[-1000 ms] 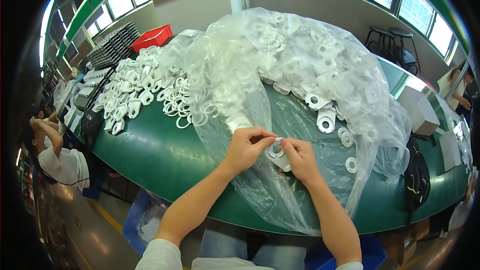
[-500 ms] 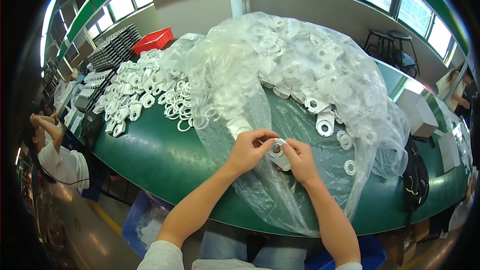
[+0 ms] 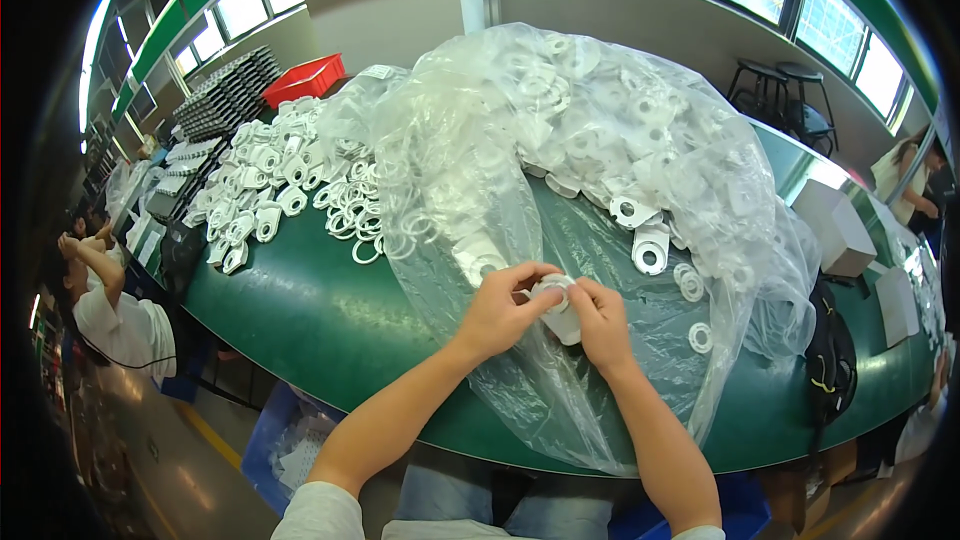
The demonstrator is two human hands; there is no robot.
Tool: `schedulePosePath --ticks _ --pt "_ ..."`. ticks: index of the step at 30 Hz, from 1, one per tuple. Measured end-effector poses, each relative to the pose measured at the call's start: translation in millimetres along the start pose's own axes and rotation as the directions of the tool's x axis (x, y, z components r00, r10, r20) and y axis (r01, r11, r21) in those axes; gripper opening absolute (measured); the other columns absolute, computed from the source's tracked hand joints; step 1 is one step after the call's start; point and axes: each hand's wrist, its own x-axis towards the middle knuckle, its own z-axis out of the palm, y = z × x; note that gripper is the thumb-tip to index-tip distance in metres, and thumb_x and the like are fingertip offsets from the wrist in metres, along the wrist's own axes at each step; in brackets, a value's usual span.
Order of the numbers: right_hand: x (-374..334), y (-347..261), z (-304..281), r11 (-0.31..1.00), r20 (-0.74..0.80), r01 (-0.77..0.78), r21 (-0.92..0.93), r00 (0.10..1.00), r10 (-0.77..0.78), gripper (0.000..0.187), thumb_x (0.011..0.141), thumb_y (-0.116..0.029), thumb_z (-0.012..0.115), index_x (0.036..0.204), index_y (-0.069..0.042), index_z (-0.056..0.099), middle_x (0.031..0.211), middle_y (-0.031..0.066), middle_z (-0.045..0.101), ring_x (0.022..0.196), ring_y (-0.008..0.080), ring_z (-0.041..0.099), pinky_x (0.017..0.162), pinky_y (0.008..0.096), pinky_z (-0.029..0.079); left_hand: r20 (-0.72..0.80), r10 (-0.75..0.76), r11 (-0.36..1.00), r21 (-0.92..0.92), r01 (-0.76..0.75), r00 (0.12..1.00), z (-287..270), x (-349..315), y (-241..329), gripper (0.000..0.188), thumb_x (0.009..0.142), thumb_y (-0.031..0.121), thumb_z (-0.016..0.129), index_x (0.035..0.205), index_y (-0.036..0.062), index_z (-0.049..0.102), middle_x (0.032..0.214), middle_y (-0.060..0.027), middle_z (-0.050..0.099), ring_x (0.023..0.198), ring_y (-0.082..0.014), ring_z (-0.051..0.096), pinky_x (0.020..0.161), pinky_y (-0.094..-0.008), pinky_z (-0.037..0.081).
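Observation:
Between my hands, above the plastic sheet, is a white plastic part [image 3: 565, 325] with a rounded end and a round opening. My left hand [image 3: 497, 312] pinches its upper left side, the thumb lying across the opening. My right hand [image 3: 600, 323] grips its right edge with thumb and fingers. Fingers cover much of the rounded end, so I cannot tell whether a separate ring sits in it. A large clear plastic bag [image 3: 450, 130] full of similar white parts spreads over the green table [image 3: 300, 310]. Beyond my right hand lie a white part [image 3: 650, 249] and a loose ring [image 3: 700, 337].
To the left are heaped white parts [image 3: 265, 165] and white rings [image 3: 355, 205]. Behind them stand a red bin [image 3: 305, 80] and stacked grey trays [image 3: 230, 90]. A blue bin [image 3: 268, 440] sits below the table edge. White boxes [image 3: 833, 225] and a black bag [image 3: 830, 350] are at right.
My left thumb has moved over the part's round opening, which showed openly before. Both hands stay in nearly the same place, still holding the part.

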Motion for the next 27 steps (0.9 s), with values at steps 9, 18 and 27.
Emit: schedulePosePath --ticks 9,18,27 --pt "5 -11 -9 0.857 0.238 -0.296 0.421 0.948 0.211 0.024 0.088 -0.016 0.047 0.103 0.0 0.056 0.084 0.007 0.062 0.068 0.014 0.061 0.056 0.0253 0.05 0.041 -0.055 0.988 -0.144 0.06 0.998 -17 7 -19 0.027 0.089 0.005 0.054 0.114 -0.0059 0.054 0.09 -0.0085 0.065 0.077 -0.0117 0.061 0.063 -0.0243 0.051" --pt "5 -5 -7 0.889 0.211 -0.201 0.41 0.97 0.122 0.034 0.075 -0.004 0.049 0.107 0.003 0.053 0.094 0.0107 0.061 0.073 0.018 0.063 0.062 0.0297 0.054 0.099 -0.028 0.992 -0.122 0.04 0.995 -9 4 -17 0.035 0.085 0.0 0.057 0.12 -0.0042 0.051 0.102 -0.0094 0.063 0.085 -0.0128 0.06 0.073 -0.0264 0.051" --pt "1 -7 -6 0.913 0.186 -0.179 0.366 0.976 0.116 0.023 0.08 -0.006 0.051 0.101 0.002 0.056 0.089 0.0067 0.06 0.074 0.0126 0.059 0.06 0.0276 0.051 0.128 -0.02 0.996 -0.087 0.032 0.992 -12 3 -16 0.036 0.083 0.0 0.057 0.119 -0.0029 0.052 0.101 -0.0077 0.063 0.085 -0.011 0.059 0.071 -0.0255 0.05"
